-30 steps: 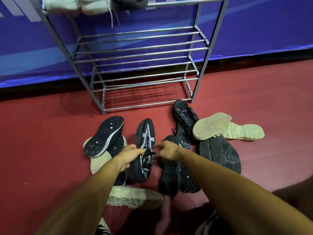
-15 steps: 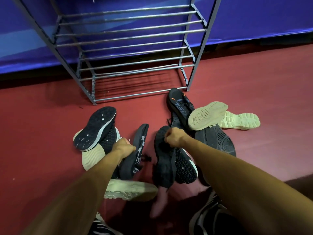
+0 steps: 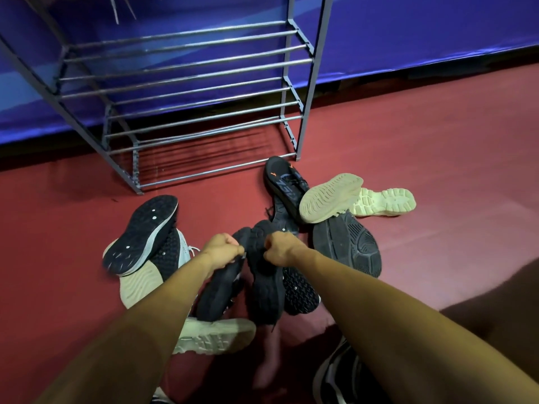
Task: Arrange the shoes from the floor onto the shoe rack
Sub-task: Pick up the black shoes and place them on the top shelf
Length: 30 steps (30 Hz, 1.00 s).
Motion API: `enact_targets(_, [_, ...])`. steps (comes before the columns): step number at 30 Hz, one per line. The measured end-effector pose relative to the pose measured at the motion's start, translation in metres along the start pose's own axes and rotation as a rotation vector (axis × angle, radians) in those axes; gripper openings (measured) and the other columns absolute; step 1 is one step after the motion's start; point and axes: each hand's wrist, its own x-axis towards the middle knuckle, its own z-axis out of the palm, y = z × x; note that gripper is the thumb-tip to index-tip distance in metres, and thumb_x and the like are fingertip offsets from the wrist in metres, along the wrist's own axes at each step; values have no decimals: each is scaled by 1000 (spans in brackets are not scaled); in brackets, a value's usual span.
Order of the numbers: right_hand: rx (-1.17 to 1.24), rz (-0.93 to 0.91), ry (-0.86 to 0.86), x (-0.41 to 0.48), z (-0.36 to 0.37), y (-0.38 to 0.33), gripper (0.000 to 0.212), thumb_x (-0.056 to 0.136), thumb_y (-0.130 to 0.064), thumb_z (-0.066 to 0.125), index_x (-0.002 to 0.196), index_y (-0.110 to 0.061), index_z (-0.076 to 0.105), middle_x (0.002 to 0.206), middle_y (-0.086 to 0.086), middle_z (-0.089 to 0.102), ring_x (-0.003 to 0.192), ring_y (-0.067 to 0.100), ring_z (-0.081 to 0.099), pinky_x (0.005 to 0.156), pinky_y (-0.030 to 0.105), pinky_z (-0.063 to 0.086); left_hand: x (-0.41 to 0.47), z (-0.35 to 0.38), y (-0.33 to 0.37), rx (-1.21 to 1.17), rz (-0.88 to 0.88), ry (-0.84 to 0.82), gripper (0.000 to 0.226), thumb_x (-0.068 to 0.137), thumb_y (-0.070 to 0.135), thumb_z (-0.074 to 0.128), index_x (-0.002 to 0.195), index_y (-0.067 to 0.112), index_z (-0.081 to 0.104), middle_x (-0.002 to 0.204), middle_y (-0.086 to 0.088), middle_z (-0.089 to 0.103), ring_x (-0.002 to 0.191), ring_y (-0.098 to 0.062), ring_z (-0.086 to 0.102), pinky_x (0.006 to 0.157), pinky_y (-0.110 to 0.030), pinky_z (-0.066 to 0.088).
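My left hand [image 3: 221, 250] is closed on a black shoe [image 3: 220, 290], and my right hand [image 3: 281, 247] is closed on a second black shoe [image 3: 267, 287]. The two shoes hang side by side, soles up, just above the pile on the floor. The grey metal shoe rack [image 3: 186, 91] stands beyond them against the wall; its lower shelves hold nothing. Several other shoes lie around my hands: a black-soled one [image 3: 143, 233] at the left, a black one with blue print [image 3: 284, 185] by the rack's foot, and a cream-soled one [image 3: 331, 196] at the right.
A pale green-soled shoe [image 3: 385, 201] and a dark shoe, sole up [image 3: 348, 244], lie to the right. A white shoe [image 3: 215, 335] lies near my left forearm. Red floor [image 3: 437, 158] stretches right; a blue wall [image 3: 408, 33] runs behind the rack.
Both hands took hold of the two black shoes, turned them sole up and brought them together. The view tilted down, so the rack's top shelf left the frame.
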Motion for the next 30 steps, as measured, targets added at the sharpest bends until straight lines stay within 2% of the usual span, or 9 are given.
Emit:
enact_targets(4, [-17, 55, 1, -4, 12, 22, 34, 82, -20, 57, 113, -9, 67, 117, 16, 66, 104, 35, 64, 82, 34, 52, 2, 12, -10, 1, -14, -37, 11, 84, 13, 67, 88, 17, 57, 72, -4, 58, 66, -15, 52, 49, -22, 34])
enact_targets(12, [6, 113, 74, 2, 10, 37, 39, 84, -24, 57, 121, -12, 63, 123, 14, 63, 111, 34, 62, 89, 37, 52, 15, 36, -1, 4, -34, -108, 26, 83, 19, 72, 104, 14, 58, 87, -5, 60, 72, -16, 56, 53, -23, 38])
enact_targets(16, [21, 127, 105, 6, 4, 48, 33, 84, -23, 56, 116, -14, 62, 122, 12, 63, 112, 34, 61, 86, 36, 49, 26, 45, 5, 29, -21, -102, 32, 78, 29, 76, 102, 22, 56, 92, -2, 62, 83, -17, 58, 64, -29, 46])
enact_targets(19, [44, 133, 103, 9, -2, 57, 29, 84, -23, 55, 111, -16, 64, 119, 12, 65, 109, 34, 62, 85, 36, 50, 32, 51, 13, 17, 6, -89, 35, 71, 35, 78, 97, 26, 57, 86, -2, 64, 77, -18, 61, 66, -31, 48])
enact_targets(24, [88, 144, 149, 12, -20, 73, 32, 90, -34, 55, 111, -11, 64, 115, 13, 65, 105, 36, 63, 86, 39, 51, 42, 66, 40, 10, 83, -80, 25, 76, 28, 77, 93, 22, 59, 80, 2, 65, 77, -17, 62, 68, -29, 47])
enact_targets(27, [131, 148, 181, 10, -36, 87, 27, 90, -39, 56, 95, -13, 62, 104, 12, 65, 95, 34, 63, 77, 37, 51, 48, 77, 57, 31, 129, -102, 23, 76, 28, 76, 93, 21, 62, 81, 1, 65, 75, -16, 60, 68, -28, 45])
enact_targets(30, [155, 172, 204, 8, -46, 103, 20, 83, -32, 54, 85, -12, 58, 96, 11, 65, 86, 32, 62, 71, 35, 49, 51, 90, 71, 61, 163, -124, 27, 71, 33, 76, 92, 21, 63, 82, 0, 66, 72, -15, 58, 67, -28, 45])
